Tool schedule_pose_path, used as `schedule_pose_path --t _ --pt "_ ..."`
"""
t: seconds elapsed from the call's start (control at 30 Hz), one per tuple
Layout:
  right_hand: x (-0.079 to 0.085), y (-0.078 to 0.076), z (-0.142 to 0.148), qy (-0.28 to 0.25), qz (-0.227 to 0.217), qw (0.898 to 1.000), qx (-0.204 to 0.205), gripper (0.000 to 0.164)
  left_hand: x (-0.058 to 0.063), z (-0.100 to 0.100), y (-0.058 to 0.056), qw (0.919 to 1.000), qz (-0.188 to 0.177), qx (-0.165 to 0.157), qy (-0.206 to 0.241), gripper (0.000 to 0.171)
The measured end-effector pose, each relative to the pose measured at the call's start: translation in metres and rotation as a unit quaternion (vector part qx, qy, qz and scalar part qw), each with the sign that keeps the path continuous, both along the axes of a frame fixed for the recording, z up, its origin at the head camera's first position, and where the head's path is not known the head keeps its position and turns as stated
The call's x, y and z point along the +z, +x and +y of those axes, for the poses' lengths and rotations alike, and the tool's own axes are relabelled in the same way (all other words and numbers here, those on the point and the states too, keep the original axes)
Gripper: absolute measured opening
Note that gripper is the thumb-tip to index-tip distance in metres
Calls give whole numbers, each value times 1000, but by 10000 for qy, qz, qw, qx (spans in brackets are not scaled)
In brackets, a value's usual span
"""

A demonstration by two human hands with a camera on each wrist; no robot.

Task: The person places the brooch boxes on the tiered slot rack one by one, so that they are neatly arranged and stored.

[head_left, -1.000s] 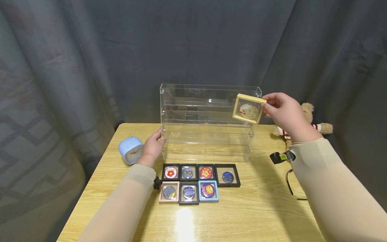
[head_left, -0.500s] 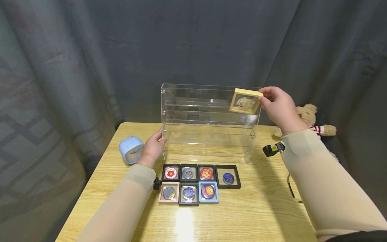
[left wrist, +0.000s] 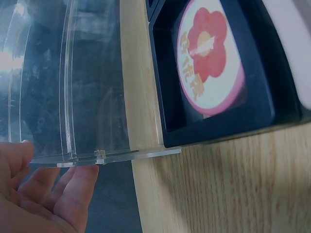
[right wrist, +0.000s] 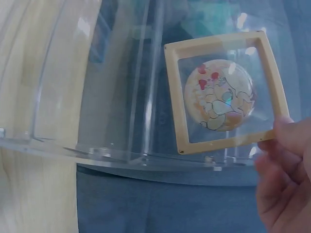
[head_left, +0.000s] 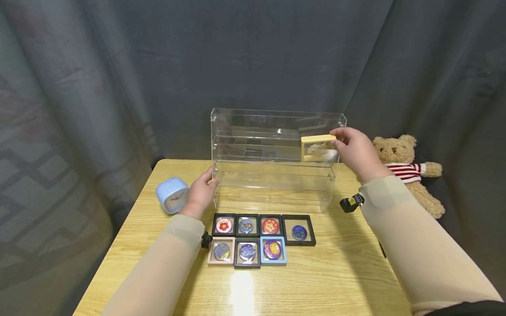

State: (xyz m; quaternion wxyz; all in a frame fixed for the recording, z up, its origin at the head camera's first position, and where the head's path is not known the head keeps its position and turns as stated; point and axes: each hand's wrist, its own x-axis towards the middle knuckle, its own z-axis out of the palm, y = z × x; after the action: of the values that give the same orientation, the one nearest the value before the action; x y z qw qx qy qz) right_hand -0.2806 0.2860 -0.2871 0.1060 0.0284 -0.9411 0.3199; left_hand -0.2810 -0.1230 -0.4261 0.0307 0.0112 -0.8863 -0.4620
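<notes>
My right hand (head_left: 357,154) pinches a yellow square display frame (head_left: 317,138) by its upper right corner. Inside the clear window is a round badge (right wrist: 221,95) with a pale cartoon figure. The frame is upright at the right part of an upper shelf of the clear acrylic display rack (head_left: 272,176); whether it touches the shelf I cannot tell. My left hand (head_left: 200,193) grips the rack's left side panel, thumb on one face and fingers on the other. In front of the rack lie several framed badges, among them a black frame (left wrist: 163,97) with a red-flower badge.
A light blue frame (head_left: 285,252), a pink frame (head_left: 209,252) and a wide black frame (head_left: 311,232) lie on the wooden table (head_left: 336,281). At the left stands a blue clock (head_left: 172,195); at the right is a teddy bear (head_left: 407,173). A grey curtain (head_left: 253,57) hangs behind.
My right hand has carried the yellow frame left, first up and then down, to an upper shelf, turning it more upright. The left hand stays on the rack.
</notes>
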Motion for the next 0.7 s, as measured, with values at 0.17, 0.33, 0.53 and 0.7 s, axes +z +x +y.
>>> schedule_pose_path --t 0.17,0.33,0.53,0.7 --pt "-7 0 -5 845 449 9954 -48 35 0 0 0 10000 17 6 0 53" --pt "-12 2 -8 1433 693 9870 -213 33 0 0 0 10000 1 -2 4 54" --pt "-14 24 -11 1120 862 9899 100 41 -1 -1 0 10000 39 -11 -20 54" --pt "-40 57 -24 1256 206 9868 1005 33 0 -1 0 10000 9 -32 7 54"
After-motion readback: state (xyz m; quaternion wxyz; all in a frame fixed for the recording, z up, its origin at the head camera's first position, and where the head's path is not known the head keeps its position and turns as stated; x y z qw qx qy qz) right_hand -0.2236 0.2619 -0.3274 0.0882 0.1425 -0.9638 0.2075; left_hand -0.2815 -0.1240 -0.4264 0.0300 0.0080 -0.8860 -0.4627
